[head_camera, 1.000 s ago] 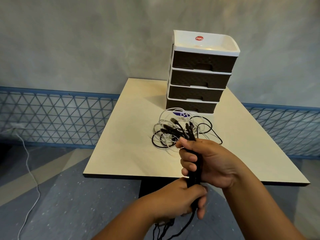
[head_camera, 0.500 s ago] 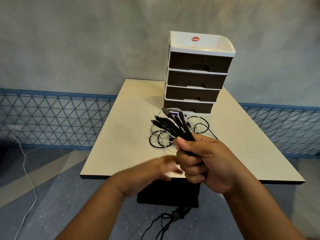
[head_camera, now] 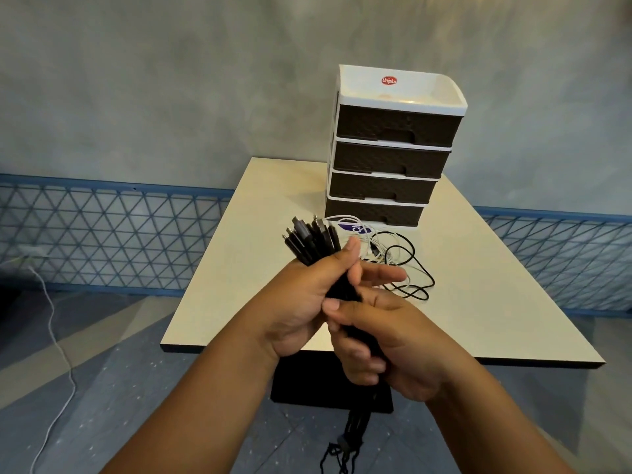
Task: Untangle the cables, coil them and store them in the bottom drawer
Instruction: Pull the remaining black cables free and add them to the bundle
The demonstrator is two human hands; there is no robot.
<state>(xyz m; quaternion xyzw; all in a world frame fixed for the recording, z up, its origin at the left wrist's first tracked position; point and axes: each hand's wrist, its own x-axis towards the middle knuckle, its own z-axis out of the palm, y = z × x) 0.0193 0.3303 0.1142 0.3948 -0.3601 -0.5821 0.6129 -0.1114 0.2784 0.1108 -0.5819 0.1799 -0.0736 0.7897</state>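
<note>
Now your left hand (head_camera: 301, 302) has come back up and wrapped the black cable bundle (head_camera: 313, 241) just above your right hand (head_camera: 386, 347); both fists closed on it, frame centre. So you're regripping to coil. Plug ends fan out on top, tails hang low. White-and-black tangle (head_camera: 393, 254) untouched on table (head_camera: 478, 302), before the shut bottom drawer (head_camera: 374, 213).

Both forearms reach forward — left hand (head_camera: 301, 302) fisted above, right hand (head_camera: 386, 343) clenched just below it.
</note>
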